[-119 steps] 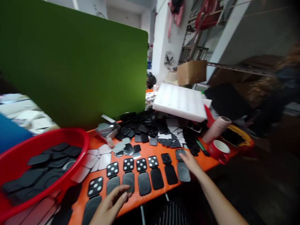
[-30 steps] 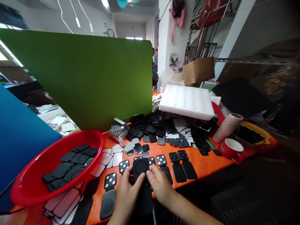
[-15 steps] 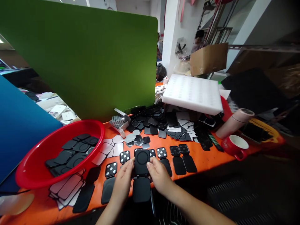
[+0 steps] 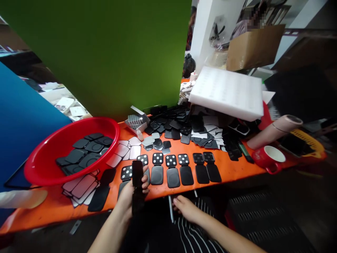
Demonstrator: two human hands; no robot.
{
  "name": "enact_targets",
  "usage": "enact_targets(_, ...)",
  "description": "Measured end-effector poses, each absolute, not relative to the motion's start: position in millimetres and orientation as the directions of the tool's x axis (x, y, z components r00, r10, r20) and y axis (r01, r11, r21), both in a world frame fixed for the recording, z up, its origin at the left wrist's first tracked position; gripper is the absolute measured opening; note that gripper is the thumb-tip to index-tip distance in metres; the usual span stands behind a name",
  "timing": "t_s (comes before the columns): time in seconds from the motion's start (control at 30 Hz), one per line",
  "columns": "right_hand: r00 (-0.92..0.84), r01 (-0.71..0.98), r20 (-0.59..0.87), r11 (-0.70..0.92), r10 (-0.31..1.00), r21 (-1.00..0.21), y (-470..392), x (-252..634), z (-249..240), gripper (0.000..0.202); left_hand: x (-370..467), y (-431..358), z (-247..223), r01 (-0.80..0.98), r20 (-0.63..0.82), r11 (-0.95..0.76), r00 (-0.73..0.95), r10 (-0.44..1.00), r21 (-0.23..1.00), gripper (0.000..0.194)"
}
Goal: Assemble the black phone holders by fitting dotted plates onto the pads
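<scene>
Panel [image 4: 118, 52]: green, one, standing behind the work.
Tabletop [image 4: 155, 194]: orange, running across the view.
Basin [image 4: 34, 165]: red, at left, with black pads [image 4: 75, 156] inside.
Slab [image 4: 229, 92]: white, at right rear, raised above the sheets.
Flask [image 4: 273, 131]: pink, appearing tilted, at right.
Mug [image 4: 263, 160]: red, just beside the flask, handle toward the near edge.
Left hand [image 4: 127, 196]: one, its grip wrapped round the black piece [image 4: 137, 172], fingertips showing along the right side.
Right hand [image 4: 185, 208]: one, below the near edge of the tabletop, in front of striped cloth [image 4: 191, 233]. Fingers loosely curled; whether this grip has hold of anything cannot be told.
Black piece: one, in the left hand at the near edge, turned so that it shows narrow. Long axis near vertical in view; lower end lost against dark ground. From the right hand it lies to the left and farther forward; the left hand is plainly the nearer.
Hinged units [image 4: 173, 177]: seven, in a row beyond the hands, small panel at the far end of each; the left ones partly covered by hand and piece.
Rod [image 4: 171, 209]: metal, just left of the right fingertips; contact cannot be told.
Bottle [image 4: 139, 135]: small, white, behind the row.
</scene>
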State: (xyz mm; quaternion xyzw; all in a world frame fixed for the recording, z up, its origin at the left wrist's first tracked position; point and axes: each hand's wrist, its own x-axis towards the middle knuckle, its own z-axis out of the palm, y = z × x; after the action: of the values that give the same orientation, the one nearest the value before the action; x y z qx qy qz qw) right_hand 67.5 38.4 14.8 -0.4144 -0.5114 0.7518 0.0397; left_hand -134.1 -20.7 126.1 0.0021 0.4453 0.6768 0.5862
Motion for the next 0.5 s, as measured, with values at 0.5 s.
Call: enact_targets(0.5, -0.873, 0.311, -0.361, -0.197, 0.327, -0.930, 49.3, 66.4, 58.0, 0.023, -117.3, -29.7, 119.0, -0.741, -0.493, 0.088, -0.348, 0.798, 0.665, 0.045)
